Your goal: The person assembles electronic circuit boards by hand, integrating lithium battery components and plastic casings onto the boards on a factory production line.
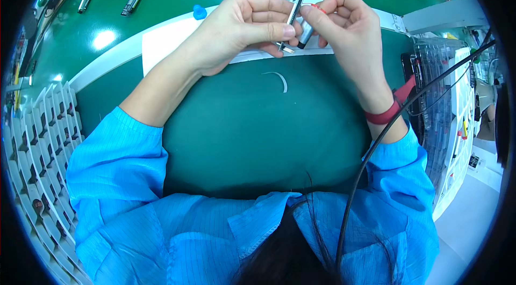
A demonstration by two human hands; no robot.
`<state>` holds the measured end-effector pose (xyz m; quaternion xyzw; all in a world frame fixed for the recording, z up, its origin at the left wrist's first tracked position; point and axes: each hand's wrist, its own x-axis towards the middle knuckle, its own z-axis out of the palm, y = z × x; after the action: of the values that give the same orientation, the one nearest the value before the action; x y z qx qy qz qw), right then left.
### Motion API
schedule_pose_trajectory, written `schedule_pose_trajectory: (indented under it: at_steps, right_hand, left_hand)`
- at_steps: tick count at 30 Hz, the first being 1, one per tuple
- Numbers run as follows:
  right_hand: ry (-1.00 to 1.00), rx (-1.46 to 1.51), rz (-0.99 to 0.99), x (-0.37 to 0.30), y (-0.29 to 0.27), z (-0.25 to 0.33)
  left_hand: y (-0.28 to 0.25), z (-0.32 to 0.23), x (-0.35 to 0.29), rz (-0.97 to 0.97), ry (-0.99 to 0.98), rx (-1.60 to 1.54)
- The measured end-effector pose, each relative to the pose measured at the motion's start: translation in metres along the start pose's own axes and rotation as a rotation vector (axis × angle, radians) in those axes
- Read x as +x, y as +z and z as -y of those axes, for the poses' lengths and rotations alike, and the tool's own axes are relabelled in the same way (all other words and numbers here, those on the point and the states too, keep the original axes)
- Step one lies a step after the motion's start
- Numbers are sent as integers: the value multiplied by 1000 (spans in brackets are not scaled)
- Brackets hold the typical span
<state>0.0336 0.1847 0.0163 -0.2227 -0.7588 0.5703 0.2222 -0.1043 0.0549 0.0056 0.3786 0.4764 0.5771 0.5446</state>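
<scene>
Near the far edge of the mat, both my hands are raised close together. My left hand (242, 26) is closed round a slim dark pen-like rod (295, 9), pinched under the thumb and slanting up to the right. Below its fingers a small metal piece with thin prongs (285, 47) sticks out; how it joins the rod is hidden. My right hand (352, 29) pinches a short silver-grey cylinder with a black end (306, 33), and an orange-red part (318, 8) shows by its fingertips. The cylinder lies close beside the rod; whether they touch I cannot tell.
A curved pale strip (279, 80) lies on the green mat (242, 129). White paper (164, 43) and a blue-capped bottle (199, 12) are beyond. Slotted pale racks (45, 150) stand left, clear plastic trays (438, 86) right. A black cable (388, 123) crosses my right forearm.
</scene>
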Motion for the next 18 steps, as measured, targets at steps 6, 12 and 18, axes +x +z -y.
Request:
schedule_pose_trajectory:
  at_steps: [6, 12, 18]
  right_hand:
    - [138, 494, 204, 1, -7, -1]
    - [158, 342, 259, 2, -15, 7]
    - [-4, 70, 18, -3, -4, 9]
  left_hand:
    - [-5, -3, -2, 27, -12, -73]
    - [-2, 2, -4, 22, -28, -70]
    - [6, 2, -1, -67, -20, -11]
